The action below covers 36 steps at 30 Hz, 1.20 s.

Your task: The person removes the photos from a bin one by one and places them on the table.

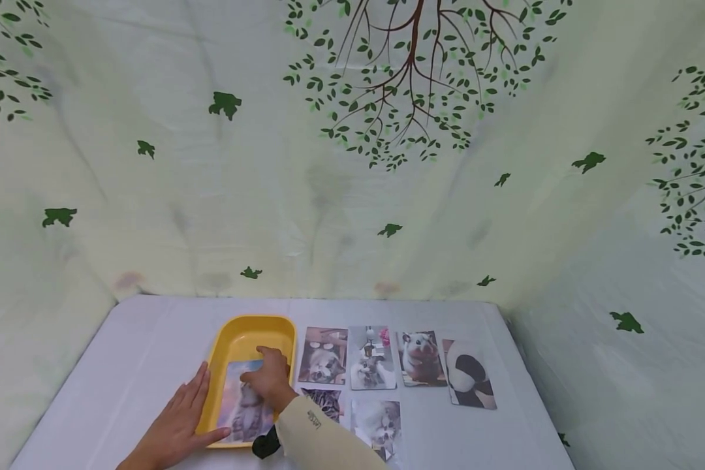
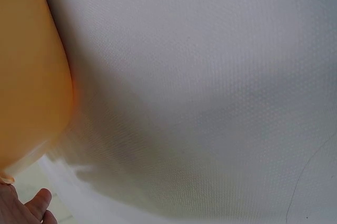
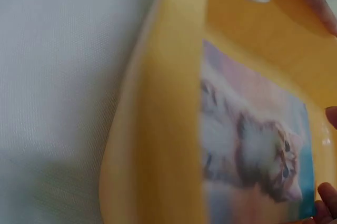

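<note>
A yellow tray (image 1: pixel 247 326) stands left of the middle of the table with a kitten photo card (image 1: pixel 243 411) lying in its near part. My left hand (image 1: pixel 179 418) rests along the tray's left side with straight fingers, its thumb over the near-left rim. Over the tray's right side reaches my right hand (image 1: pixel 273 378), index finger and thumb spread apart near the card's far end. In the right wrist view its fingertips (image 3: pixel 326 195) are right at a corner of the kitten card (image 3: pixel 258 139). The left wrist view shows mostly the tray's outer wall (image 2: pixel 31 66).
Right of the tray lie photo cards of a dog (image 1: pixel 323 356), a hamster (image 1: pixel 422 359), a panda (image 1: pixel 469 375), and a fluffy pale animal (image 1: pixel 378 421). A tabby card (image 1: pixel 326 401) is partly covered by the right arm. Leaf-printed curtains (image 1: pixel 329 196) enclose the white table (image 1: pixel 153 339).
</note>
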{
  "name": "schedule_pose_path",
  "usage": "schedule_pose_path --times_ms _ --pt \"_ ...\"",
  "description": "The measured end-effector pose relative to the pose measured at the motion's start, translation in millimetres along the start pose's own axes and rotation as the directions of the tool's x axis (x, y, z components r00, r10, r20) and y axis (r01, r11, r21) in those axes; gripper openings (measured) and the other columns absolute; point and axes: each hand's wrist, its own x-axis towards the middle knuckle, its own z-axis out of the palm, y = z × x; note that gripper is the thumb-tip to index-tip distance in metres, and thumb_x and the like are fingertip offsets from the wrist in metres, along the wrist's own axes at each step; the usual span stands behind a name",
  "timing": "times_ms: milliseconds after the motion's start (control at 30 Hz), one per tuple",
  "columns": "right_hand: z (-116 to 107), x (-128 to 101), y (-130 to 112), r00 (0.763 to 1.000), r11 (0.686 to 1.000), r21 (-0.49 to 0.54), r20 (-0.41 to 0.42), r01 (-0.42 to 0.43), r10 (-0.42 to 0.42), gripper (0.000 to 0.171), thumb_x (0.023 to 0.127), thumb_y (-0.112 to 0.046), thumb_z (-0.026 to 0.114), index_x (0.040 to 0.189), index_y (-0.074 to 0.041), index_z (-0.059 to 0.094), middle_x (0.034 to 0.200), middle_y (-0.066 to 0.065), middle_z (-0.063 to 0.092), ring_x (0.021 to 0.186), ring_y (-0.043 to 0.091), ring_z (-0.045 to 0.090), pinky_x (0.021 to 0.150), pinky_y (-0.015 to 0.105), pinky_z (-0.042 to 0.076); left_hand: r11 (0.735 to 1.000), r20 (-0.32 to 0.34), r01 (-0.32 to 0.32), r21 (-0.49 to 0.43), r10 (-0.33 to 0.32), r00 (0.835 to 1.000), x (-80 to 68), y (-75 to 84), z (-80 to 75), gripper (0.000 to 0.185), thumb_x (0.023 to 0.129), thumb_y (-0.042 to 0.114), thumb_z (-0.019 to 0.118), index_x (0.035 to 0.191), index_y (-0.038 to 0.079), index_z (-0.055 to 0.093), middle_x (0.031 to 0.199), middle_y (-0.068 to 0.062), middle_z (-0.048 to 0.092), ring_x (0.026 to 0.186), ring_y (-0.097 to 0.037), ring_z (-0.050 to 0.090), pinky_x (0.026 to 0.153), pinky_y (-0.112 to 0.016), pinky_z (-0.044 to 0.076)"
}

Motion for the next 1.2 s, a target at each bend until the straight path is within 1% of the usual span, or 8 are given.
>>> schedule_pose_path --times_ms 167,300,433,567,733,967,1133,1200 --pt "-3 -3 -1 1.000 0.998 -0.051 0.016 0.024 -0.023 0.049 0.073 -0.019 0.081 0.121 -0.015 0.068 0.112 -0.002 0.059 0.106 0.022 0.050 0.084 0.033 0.042 1.000 0.000 -0.003 0.004 0.003 1.000 -0.7 -0.5 0.4 0.116 0.081 0.065 0.062 0.153 -0.002 -0.001 0.162 -0.013 -0.003 0.144 -0.036 0.013 0.098 -0.012 -0.024" --pt "-3 -5 0 0.999 0.997 -0.051 0.008 0.052 -0.052 0.027 0.074 -0.011 0.078 0.101 -0.016 0.075 0.090 -0.009 0.061 0.089 0.014 0.050 0.082 0.032 0.037 0.999 -0.027 -0.028 0.027 0.029 0.999 -1.4 -1.0 1.3 0.114 0.082 0.064 0.062 0.153 -0.003 0.001 0.162 -0.013 -0.003 0.142 -0.007 -0.016 0.100 -0.012 -0.023" --pt "-2 -6 1 0.997 0.995 -0.074 -0.011 0.074 -0.075 0.013 0.074 -0.007 0.076 0.073 -0.020 0.075 0.073 -0.016 0.058 0.080 0.007 0.049 0.079 0.032 0.032 0.997 -0.055 -0.056 0.048 0.059 0.997 -2.1 -0.3 1.4 0.113 0.082 0.062 0.063 0.152 -0.004 0.004 0.162 -0.013 -0.002 0.130 0.010 -0.022 0.102 -0.012 -0.021" --pt "-1 -6 2 0.992 0.989 -0.089 -0.028 0.120 -0.123 0.017 0.076 -0.010 0.077 0.065 -0.023 0.074 0.071 -0.020 0.061 0.077 0.002 0.052 0.077 0.028 0.033 0.995 -0.071 -0.076 0.062 0.080 0.994 -2.6 0.2 1.5 0.113 0.082 0.062 0.063 0.152 -0.003 0.003 0.162 -0.012 -0.003 0.132 0.008 -0.021 0.102 -0.012 -0.020" --pt "-2 -7 0 0.991 0.988 0.075 -0.036 0.135 -0.132 0.014 0.077 -0.004 0.076 0.074 -0.018 0.075 0.073 -0.015 0.062 0.069 0.000 0.053 0.065 0.019 0.046 0.995 -0.075 -0.071 0.076 0.077 0.994 -3.6 -0.5 1.1 0.114 0.081 0.063 0.062 0.152 -0.003 0.002 0.162 -0.011 -0.004 0.136 0.005 -0.018 0.102 -0.012 -0.020" --pt "-10 -10 -3 0.984 0.967 0.187 -0.031 0.176 -0.173 0.013 0.082 -0.005 0.073 0.085 -0.017 0.076 0.085 -0.009 0.069 0.078 0.000 0.059 0.070 0.019 0.050 0.999 -0.039 -0.042 0.029 0.043 0.998 -1.9 1.1 -0.9 0.117 0.080 0.064 0.063 0.153 -0.002 -0.001 0.162 -0.014 -0.002 0.146 -0.027 0.008 0.099 -0.011 -0.022" --pt "-22 -11 -5 0.982 0.963 0.192 -0.033 0.191 -0.188 0.009 0.084 -0.010 0.074 0.086 -0.017 0.077 0.087 -0.011 0.069 0.085 0.002 0.061 0.076 0.019 0.050 0.999 -0.027 -0.033 0.003 0.033 0.999 -1.1 0.7 -1.8 0.118 0.080 0.063 0.063 0.153 0.000 -0.004 0.161 -0.016 -0.003 0.146 -0.028 0.005 0.099 -0.012 -0.022" --pt "-27 -11 -4 0.976 0.956 0.193 -0.043 0.219 -0.215 0.009 0.085 -0.010 0.073 0.088 -0.017 0.078 0.089 -0.011 0.070 0.086 0.001 0.061 0.077 0.019 0.050 0.999 -0.026 -0.036 0.017 0.037 0.999 -1.1 0.2 -0.7 0.118 0.080 0.064 0.063 0.153 0.001 -0.006 0.161 -0.014 -0.007 0.146 -0.022 -0.008 0.099 -0.012 -0.023"
